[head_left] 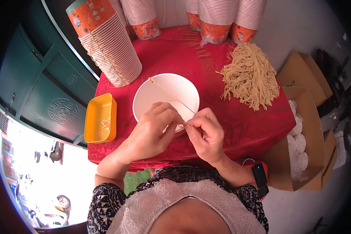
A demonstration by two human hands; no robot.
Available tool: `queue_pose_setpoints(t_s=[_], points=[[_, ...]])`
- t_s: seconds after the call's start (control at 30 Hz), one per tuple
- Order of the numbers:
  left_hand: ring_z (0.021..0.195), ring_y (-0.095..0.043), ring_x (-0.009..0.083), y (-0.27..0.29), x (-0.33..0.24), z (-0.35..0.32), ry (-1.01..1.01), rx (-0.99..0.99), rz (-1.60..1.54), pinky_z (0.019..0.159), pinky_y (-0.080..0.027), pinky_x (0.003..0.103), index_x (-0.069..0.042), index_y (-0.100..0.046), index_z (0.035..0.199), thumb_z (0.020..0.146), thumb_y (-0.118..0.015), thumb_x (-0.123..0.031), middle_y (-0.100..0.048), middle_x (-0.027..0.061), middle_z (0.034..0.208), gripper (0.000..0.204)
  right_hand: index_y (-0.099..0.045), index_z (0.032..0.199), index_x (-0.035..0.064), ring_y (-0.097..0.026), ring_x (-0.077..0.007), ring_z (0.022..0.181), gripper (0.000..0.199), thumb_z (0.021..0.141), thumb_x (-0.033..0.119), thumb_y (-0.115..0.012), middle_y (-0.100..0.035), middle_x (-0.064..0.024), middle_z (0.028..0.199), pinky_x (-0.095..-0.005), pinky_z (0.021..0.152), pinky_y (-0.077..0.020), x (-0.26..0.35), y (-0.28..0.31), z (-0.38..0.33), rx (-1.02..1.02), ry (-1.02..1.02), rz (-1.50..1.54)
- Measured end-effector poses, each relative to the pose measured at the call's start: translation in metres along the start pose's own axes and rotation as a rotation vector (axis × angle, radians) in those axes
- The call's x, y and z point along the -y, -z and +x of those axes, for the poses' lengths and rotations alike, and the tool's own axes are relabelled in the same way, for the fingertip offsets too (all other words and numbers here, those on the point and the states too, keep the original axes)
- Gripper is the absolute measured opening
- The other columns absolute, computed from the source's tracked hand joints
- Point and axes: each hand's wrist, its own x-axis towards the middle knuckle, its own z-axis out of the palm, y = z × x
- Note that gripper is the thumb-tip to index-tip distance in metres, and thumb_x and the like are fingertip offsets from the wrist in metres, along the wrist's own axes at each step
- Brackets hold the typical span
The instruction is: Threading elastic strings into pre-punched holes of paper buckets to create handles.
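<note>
A paper bucket (147, 95), white inside, stands on the red-covered table in front of me. One thin beige cord (169, 93) stretches across its mouth from the far-left rim, where a small knotted end shows. At the near-right rim, my right hand (207, 134) pinches the cord between thumb and fingers. My left hand (154, 126) is bent over the near rim, its fingertips closed on the cord's near end, close to the right fingertips. Fingers partly hide that end and the rim there. A heap of loose beige cords (250, 76) lies at the right of the table.
A yellow plastic tray (90, 134) with small pale bits sits at the left. A tall leaning stack of paper buckets (113, 50), cords along its side, rises behind it. More stacks (214, 23) line the back. An open cardboard box (314, 132) holds white wrapped goods beside the table.
</note>
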Motion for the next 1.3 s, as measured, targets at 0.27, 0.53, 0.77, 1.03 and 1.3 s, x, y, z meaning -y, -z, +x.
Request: queue_pose_setpoints(t_s=[0.27, 0.53, 0.77, 1.03, 1.3], points=[[0.086, -0.063, 0.0281, -0.008, -0.004, -0.005, -0.105, -0.044, 0.171, 0.102, -0.043, 0.052, -0.005, -0.062, 0.095, 0.074, -0.075, 0.001, -0.064, 0.0090, 0.090, 0.026, -0.064, 0.085, -0.0017, -0.046, -0.0061, 0.066, 0.006, 0.086, -0.007, -0.067, -0.054, -0.0036, 0.086, -0.0207, 0.055, -0.0348, 0.000, -0.001, 0.001, -0.023, -0.012, 0.008], [0.079, -0.065, 0.0225, -0.013, -0.001, -0.003, -0.188, -0.098, 0.283, 0.108, -0.038, 0.057, -0.006, -0.060, 0.085, 0.074, -0.074, 0.004, -0.063, 0.0061, 0.081, 0.020, -0.065, 0.089, -0.0004, -0.050, -0.0116, 0.065, 0.012, 0.082, -0.009, -0.071, -0.052, -0.0053, 0.084, -0.0260, 0.053, -0.0394, 0.000, 0.004, 0.005, 0.031, 0.101, -0.082], [0.078, -0.064, 0.0243, -0.009, 0.000, -0.008, -0.166, -0.058, 0.175, 0.106, -0.038, 0.057, -0.005, -0.059, 0.082, 0.076, -0.071, 0.004, -0.060, 0.0057, 0.080, 0.016, -0.065, 0.093, 0.0016, -0.050, -0.0157, 0.074, 0.020, 0.078, -0.005, -0.076, -0.051, -0.0058, 0.087, -0.0275, 0.059, -0.0425, -0.006, 0.021, 0.015, 0.043, 0.192, -0.232], [0.077, -0.064, 0.0217, -0.008, 0.005, -0.010, -0.235, -0.036, 0.160, 0.115, -0.024, 0.063, -0.005, -0.057, 0.080, 0.074, -0.067, 0.008, -0.061, 0.0046, 0.080, 0.017, -0.053, 0.086, 0.0006, -0.045, -0.0219, 0.076, 0.014, 0.084, -0.005, -0.066, -0.045, -0.0105, 0.088, -0.0317, 0.063, -0.0407, -0.009, 0.023, 0.018, 0.043, 0.190, -0.264], [0.075, -0.065, 0.0215, -0.013, 0.017, -0.014, -0.349, -0.079, 0.126, 0.118, -0.018, 0.064, -0.003, -0.057, 0.079, 0.070, -0.065, 0.012, -0.061, 0.0053, 0.079, 0.020, -0.051, 0.089, 0.0009, -0.048, -0.0271, 0.077, 0.015, 0.085, -0.004, -0.064, -0.044, -0.0141, 0.090, -0.0368, 0.065, -0.0432, -0.016, 0.022, 0.017, -0.023, 0.220, -0.386]])
